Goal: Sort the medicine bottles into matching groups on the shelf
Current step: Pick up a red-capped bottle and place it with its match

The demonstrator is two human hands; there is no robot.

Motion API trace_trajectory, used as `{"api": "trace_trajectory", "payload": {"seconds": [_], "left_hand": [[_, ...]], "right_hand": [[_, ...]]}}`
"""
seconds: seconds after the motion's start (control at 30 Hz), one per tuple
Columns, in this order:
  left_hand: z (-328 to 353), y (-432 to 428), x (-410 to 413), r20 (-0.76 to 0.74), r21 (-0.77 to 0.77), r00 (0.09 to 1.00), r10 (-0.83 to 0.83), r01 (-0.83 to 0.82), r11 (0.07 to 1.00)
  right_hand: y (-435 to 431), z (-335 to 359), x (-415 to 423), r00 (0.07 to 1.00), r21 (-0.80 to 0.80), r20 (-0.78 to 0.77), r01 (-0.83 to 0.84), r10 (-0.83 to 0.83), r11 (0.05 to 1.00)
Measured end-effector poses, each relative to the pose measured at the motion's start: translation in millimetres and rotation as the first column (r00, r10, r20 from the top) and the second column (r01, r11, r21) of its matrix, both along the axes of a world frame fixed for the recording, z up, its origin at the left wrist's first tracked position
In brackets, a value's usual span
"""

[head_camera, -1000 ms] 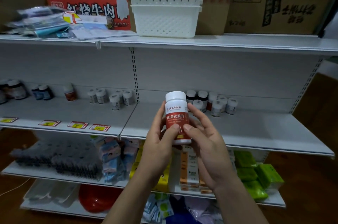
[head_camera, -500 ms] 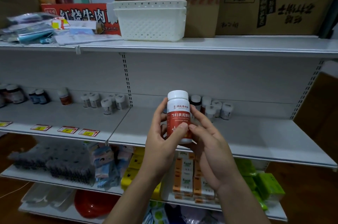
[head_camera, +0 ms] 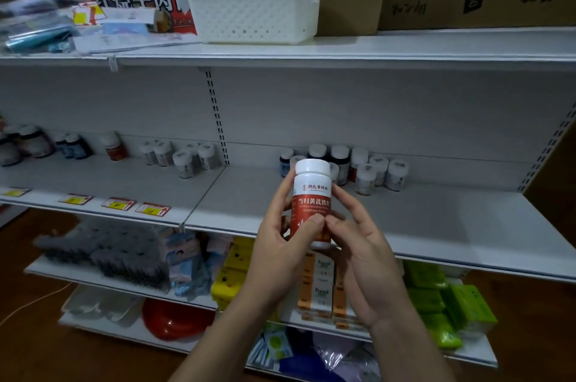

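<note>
A: The middle shelf point(head_camera: 436, 225) carries clusters of bottles along its back wall. What step is this?

B: Identification, likely. The red-labelled white bottle point(head_camera: 311, 204) is held upright in front of that shelf; the left hand point(head_camera: 280, 244) and right hand point(head_camera: 361, 257) both curl around it, thumbs on the label.

A: Next?

B: Probably the lone red-labelled bottle point(head_camera: 114, 147) far left matches; setting it beside that means reaching left.

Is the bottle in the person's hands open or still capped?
Capped: the bottle stands upright with its white cap on top, held by the left hand and the right hand.
</note>
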State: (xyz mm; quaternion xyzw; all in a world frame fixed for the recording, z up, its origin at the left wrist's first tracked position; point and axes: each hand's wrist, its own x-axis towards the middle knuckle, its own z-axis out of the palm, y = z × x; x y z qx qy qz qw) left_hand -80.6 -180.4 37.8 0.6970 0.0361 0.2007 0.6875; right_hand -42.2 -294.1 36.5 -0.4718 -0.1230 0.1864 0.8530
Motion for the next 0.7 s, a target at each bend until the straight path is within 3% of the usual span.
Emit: {"api": "trace_trajectory", "payload": {"seconds": [0.23, 0.7], "left_hand": [[-19, 27, 0, -0.146, 0.007, 0.989, 0.034, -0.033, 0.999], [-29, 190, -52, -0.205, -0.112, 0.954, 0.218, -0.244, 0.963]], "right_hand": [[31, -25, 6, 0.999, -0.095, 0.034, 0.027, -0.024, 0.995], [207, -41, -20, 0.986, -0.21, 0.019, -0.16, 0.168, 0.964]]}}
